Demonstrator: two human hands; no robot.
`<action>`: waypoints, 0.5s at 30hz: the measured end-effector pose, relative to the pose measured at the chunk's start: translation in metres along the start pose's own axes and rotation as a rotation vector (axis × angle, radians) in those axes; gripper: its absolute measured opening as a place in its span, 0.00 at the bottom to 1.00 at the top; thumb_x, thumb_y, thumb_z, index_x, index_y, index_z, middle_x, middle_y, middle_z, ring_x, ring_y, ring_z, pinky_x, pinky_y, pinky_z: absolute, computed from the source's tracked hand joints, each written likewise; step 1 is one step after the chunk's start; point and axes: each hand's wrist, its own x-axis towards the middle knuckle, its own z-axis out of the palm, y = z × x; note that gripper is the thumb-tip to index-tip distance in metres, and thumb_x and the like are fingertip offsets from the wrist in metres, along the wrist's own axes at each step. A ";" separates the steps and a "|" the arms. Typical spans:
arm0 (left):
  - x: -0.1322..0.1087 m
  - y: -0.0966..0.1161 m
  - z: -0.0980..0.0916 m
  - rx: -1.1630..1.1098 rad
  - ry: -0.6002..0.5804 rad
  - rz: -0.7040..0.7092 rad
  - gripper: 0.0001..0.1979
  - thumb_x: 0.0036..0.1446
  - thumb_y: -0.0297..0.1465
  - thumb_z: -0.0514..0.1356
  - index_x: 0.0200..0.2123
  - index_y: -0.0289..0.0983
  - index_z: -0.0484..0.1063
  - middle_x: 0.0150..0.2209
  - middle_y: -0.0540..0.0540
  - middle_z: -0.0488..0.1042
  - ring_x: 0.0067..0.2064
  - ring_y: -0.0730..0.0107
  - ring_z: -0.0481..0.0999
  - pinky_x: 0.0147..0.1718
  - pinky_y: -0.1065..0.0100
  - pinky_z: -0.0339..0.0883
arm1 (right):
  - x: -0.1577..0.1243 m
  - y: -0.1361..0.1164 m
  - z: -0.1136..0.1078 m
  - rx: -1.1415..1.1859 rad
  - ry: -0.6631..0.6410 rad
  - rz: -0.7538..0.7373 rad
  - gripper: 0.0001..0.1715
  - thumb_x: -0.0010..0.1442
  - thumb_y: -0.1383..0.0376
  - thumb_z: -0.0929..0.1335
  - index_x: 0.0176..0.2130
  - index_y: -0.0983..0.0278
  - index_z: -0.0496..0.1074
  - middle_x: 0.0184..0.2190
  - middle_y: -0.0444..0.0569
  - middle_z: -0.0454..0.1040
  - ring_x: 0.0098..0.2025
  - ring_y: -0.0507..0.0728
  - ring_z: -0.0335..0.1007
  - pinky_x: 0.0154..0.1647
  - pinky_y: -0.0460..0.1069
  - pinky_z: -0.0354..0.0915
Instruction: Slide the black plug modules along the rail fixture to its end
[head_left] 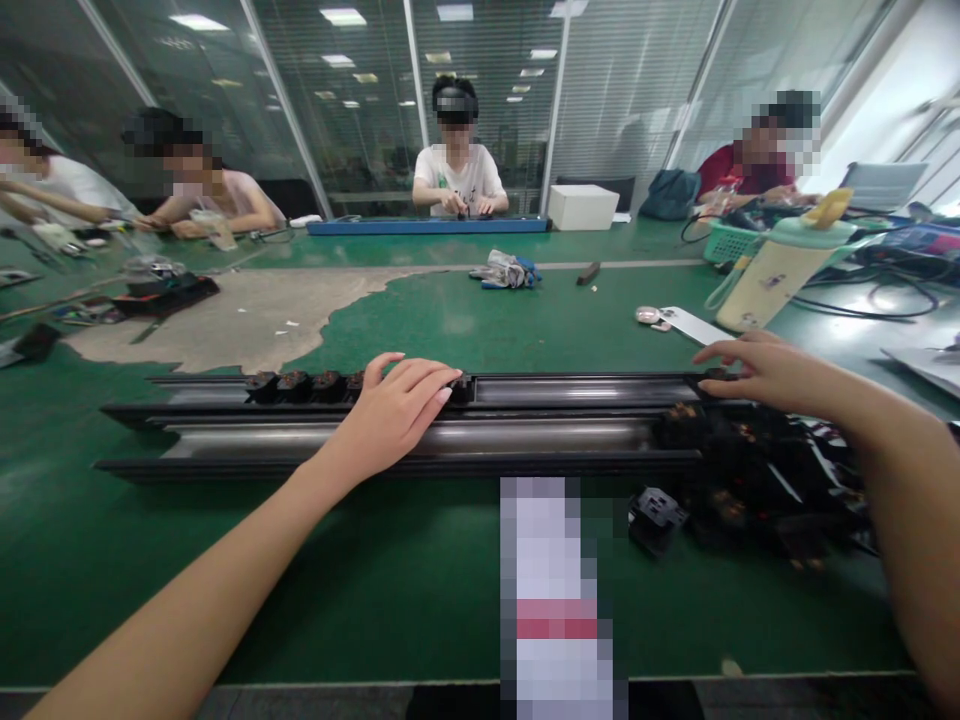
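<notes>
Two long black rails (562,437) with shiny metallic channels lie side by side across the table. In the far rail (585,390) sits a row of small black blocks (294,385) with brownish tops. My left hand (405,405) rests over this row, its fingers curled around a black block (463,387) at the row's right end; the palm hides several blocks. At the rails' right end my right hand (765,370) has thumb and fingers around a dark block (718,374), partly hidden. Beneath it lies a pile of black blocks (750,480).
A single black block (657,518) lies by the near rail. Beyond are a white phone (694,325), a tumbler (780,270), gloves (506,270) and a brown torn sheet (225,315). Other people sit around the table; one works at a blue rail (427,227) opposite.
</notes>
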 end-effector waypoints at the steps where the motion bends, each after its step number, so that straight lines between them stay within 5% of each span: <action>1: 0.000 0.000 0.000 -0.002 0.000 0.002 0.23 0.80 0.37 0.43 0.60 0.38 0.76 0.59 0.40 0.82 0.61 0.58 0.79 0.69 0.49 0.52 | 0.000 0.009 -0.003 -0.009 -0.003 0.047 0.30 0.48 0.47 0.78 0.46 0.61 0.81 0.33 0.54 0.74 0.37 0.66 0.71 0.42 0.61 0.66; 8: 0.000 -0.003 0.002 -0.010 -0.001 0.015 0.23 0.79 0.38 0.44 0.60 0.37 0.76 0.59 0.40 0.83 0.62 0.58 0.79 0.70 0.48 0.54 | -0.009 0.064 -0.023 0.036 -0.057 0.263 0.29 0.44 0.40 0.77 0.33 0.59 0.79 0.26 0.55 0.79 0.26 0.62 0.71 0.34 0.61 0.64; 15: 0.001 -0.004 0.000 -0.015 -0.014 0.013 0.23 0.79 0.38 0.45 0.60 0.37 0.76 0.60 0.38 0.82 0.62 0.56 0.79 0.70 0.45 0.58 | -0.009 0.073 -0.030 0.122 -0.101 0.442 0.32 0.36 0.43 0.80 0.35 0.61 0.82 0.27 0.57 0.81 0.27 0.65 0.75 0.38 0.63 0.70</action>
